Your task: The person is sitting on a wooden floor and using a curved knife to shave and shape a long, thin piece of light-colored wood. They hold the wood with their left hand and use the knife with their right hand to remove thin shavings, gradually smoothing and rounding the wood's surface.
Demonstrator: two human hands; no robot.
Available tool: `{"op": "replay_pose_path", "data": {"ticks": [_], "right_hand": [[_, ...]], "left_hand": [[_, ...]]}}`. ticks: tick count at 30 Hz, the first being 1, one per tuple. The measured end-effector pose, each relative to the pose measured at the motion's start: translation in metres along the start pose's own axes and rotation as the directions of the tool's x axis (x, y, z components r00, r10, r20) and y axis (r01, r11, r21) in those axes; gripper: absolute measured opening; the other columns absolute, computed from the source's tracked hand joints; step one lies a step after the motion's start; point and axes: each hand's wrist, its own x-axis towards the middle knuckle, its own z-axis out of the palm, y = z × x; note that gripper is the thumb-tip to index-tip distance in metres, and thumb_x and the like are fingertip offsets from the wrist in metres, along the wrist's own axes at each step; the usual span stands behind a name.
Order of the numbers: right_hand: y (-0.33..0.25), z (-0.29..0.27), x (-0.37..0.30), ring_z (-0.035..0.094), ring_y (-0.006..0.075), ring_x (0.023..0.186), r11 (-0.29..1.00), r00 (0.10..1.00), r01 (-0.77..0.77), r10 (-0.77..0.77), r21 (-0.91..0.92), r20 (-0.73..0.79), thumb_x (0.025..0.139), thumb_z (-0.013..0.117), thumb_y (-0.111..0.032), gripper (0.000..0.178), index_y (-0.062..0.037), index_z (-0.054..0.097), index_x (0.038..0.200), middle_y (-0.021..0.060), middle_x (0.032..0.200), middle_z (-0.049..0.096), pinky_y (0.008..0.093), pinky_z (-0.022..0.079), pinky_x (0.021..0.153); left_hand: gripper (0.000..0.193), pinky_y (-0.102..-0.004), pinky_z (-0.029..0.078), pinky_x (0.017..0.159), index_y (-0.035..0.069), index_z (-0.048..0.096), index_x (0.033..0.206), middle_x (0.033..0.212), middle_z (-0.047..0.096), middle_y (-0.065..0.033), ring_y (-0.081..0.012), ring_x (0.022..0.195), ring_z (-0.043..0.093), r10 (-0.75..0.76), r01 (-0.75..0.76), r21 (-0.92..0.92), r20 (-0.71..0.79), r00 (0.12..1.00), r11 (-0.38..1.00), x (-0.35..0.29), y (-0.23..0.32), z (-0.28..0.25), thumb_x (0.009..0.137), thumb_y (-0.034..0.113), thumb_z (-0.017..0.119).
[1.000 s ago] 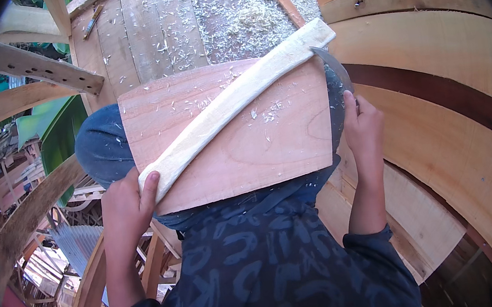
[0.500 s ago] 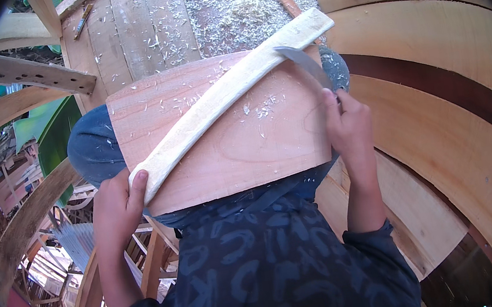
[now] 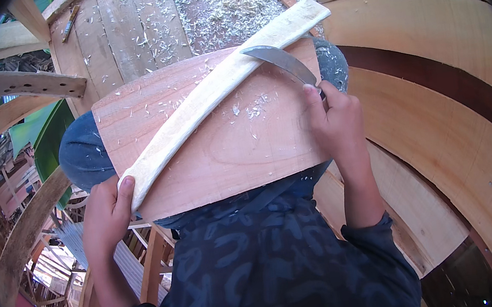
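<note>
A long, pale, slightly curved piece of wood (image 3: 192,112) lies slantwise over a reddish board (image 3: 222,156) resting on my lap. My left hand (image 3: 107,210) is closed around the near left end of the pale piece, thumb on top. In my right hand (image 3: 337,119) is a curved knife (image 3: 284,63), gripped by its handle, which the fingers mostly hide. Its blade lies across the upper half of the pale piece, the tip reaching over the wood. Small shavings (image 3: 255,106) are scattered on the board beneath the blade.
Plank flooring (image 3: 127,33) ahead carries a heap of shavings (image 3: 234,7). A small narrow tool (image 3: 70,23) lies at the far left. Curved planks (image 3: 436,99) rise along my right side. Wooden ribs (image 3: 28,232) and a large green leaf (image 3: 50,137) stand at the left.
My right hand has drawn the knife left and slightly nearer, its blade sliding down along the pale wood. My left hand, the pale piece and the board have shifted a little left in view.
</note>
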Motion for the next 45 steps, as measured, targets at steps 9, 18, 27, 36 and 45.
{"op": "replay_pose_path", "data": {"ticks": [9,18,27,36,45], "right_hand": [[0.074,-0.03,0.023,0.053,0.0356,0.049,0.972,0.952,-0.233,0.219,-0.041,-0.213,0.096,0.057,-0.033,0.038,-0.0015,0.06,0.075,0.0171,0.055,0.054,0.042,0.038,0.049],[0.026,-0.002,0.017,0.062,0.0357,0.056,0.996,0.998,0.012,-0.017,-0.083,-0.067,0.095,0.058,-0.035,0.038,-0.0014,0.061,0.077,0.0185,0.058,0.058,0.043,0.045,0.052],[0.012,-0.005,0.012,0.059,0.0341,0.051,1.0,1.0,0.015,-0.015,-0.001,-0.02,0.094,0.059,-0.035,0.038,-0.0023,0.061,0.076,0.0166,0.054,0.055,0.0416,0.043,0.05],[0.033,-0.004,0.023,0.059,0.0367,0.053,0.999,0.997,0.018,-0.021,-0.049,-0.072,0.092,0.061,-0.036,0.039,-0.0038,0.057,0.071,0.0162,0.054,0.054,0.0436,0.044,0.05],[0.007,0.002,0.005,0.06,0.038,0.056,0.992,0.99,0.12,-0.122,-0.027,-0.067,0.093,0.06,-0.035,0.039,-0.0034,0.056,0.07,0.0171,0.055,0.055,0.0439,0.044,0.051]], "left_hand": [[0.055,-0.0454,0.039,0.057,-0.01,0.053,0.072,0.059,0.049,-0.0261,-0.0405,0.056,0.05,0.049,-0.049,-0.013,-0.001,0.999,0.999,0.004,-0.003,0.0,0.098,0.038,0.044],[0.057,-0.0423,0.038,0.057,-0.009,0.051,0.072,0.058,0.046,-0.0221,-0.0298,0.055,0.047,0.021,-0.021,-0.029,0.021,1.0,0.999,0.004,-0.004,-0.001,0.099,0.04,0.042],[0.057,-0.0425,0.036,0.057,-0.009,0.047,0.07,0.056,0.041,-0.0195,-0.0255,0.054,0.039,0.039,-0.039,-0.045,-0.001,0.999,0.998,0.006,-0.01,-0.001,0.1,0.039,0.041],[0.058,-0.0409,0.036,0.056,-0.008,0.045,0.069,0.055,0.037,-0.0164,-0.0203,0.055,0.038,0.035,-0.034,-0.046,0.024,0.999,0.998,0.006,-0.004,-0.002,0.101,0.04,0.04],[0.061,-0.0405,0.04,0.065,-0.01,0.05,0.074,0.062,0.044,-0.019,-0.0232,0.062,0.044,0.0,-0.001,-0.038,-0.049,0.999,0.999,0.009,-0.019,0.001,0.1,0.044,0.041]]}}
